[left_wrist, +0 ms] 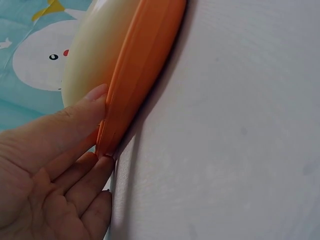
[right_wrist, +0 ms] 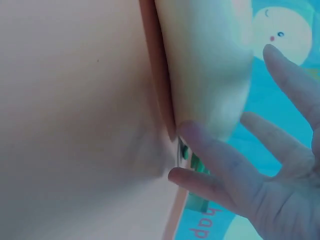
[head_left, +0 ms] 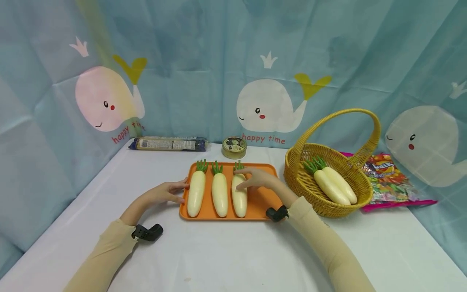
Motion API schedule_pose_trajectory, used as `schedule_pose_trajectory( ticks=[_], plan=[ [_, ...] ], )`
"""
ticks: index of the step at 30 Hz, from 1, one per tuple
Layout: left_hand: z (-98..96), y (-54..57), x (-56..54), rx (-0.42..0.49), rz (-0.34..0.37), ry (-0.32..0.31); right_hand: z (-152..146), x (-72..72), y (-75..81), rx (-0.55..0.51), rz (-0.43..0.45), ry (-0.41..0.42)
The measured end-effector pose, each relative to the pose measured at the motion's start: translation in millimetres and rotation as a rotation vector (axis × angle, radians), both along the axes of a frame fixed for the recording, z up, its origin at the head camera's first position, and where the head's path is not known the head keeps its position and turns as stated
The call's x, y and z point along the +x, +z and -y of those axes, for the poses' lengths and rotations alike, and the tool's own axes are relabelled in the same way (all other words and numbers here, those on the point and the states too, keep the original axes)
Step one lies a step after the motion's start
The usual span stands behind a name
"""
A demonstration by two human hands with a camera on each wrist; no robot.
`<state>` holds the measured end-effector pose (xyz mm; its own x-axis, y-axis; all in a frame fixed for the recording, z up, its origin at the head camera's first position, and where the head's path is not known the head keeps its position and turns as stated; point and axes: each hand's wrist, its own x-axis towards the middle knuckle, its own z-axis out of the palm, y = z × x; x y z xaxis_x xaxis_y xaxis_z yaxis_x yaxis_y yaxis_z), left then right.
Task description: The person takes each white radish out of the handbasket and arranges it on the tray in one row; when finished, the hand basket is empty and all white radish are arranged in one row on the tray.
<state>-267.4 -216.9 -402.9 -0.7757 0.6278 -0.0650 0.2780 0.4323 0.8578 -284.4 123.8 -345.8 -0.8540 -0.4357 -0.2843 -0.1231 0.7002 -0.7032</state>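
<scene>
On the orange tray [head_left: 260,202] lie three white radishes with green tops: a left one [head_left: 197,192], a middle one [head_left: 219,194] and a right one [head_left: 239,198]. My left hand [head_left: 164,192] holds the tray's left edge, its thumb [left_wrist: 75,117] at the rim and the other fingertips low against the outer side. Over the right radish reaches my right hand [head_left: 260,179], fingers spread. The right wrist view shows this hand [right_wrist: 265,185] with its fingers apart, one fingertip overlapping the radish [right_wrist: 205,65] near its green top.
A yellow woven basket [head_left: 303,186] with a tall handle stands right of the tray, holding two more white radishes [head_left: 333,184]. Behind it lies a colourful candy bag [head_left: 388,178]. Along the back are a long dark-ended packet [head_left: 168,143] and a round tin [head_left: 234,148], before a whale-print curtain [head_left: 189,93].
</scene>
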Motion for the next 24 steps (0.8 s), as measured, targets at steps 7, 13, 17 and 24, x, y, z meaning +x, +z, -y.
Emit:
schedule_pose_trajectory(
  ticks=[7, 13, 17, 24],
  plan=[
    [2.0, 1.4, 2.0, 0.004, 0.013, -0.003, -15, 11.7, 9.4, -0.065, 0.035, -0.024],
    [0.5, 1.7, 0.9, 0.021, 0.004, -0.008, -34, 19.6, 21.3, -0.177, 0.061, 0.033],
    [0.0, 1.6, 0.5, 0.025, 0.006, -0.016, -51, 26.0, 25.1, -0.221, -0.010, 0.132],
    [0.1, 2.5, 2.1, 0.025, 0.021, -0.009, -80, 36.9, 34.3, -0.186, -0.262, 0.243]
  ],
)
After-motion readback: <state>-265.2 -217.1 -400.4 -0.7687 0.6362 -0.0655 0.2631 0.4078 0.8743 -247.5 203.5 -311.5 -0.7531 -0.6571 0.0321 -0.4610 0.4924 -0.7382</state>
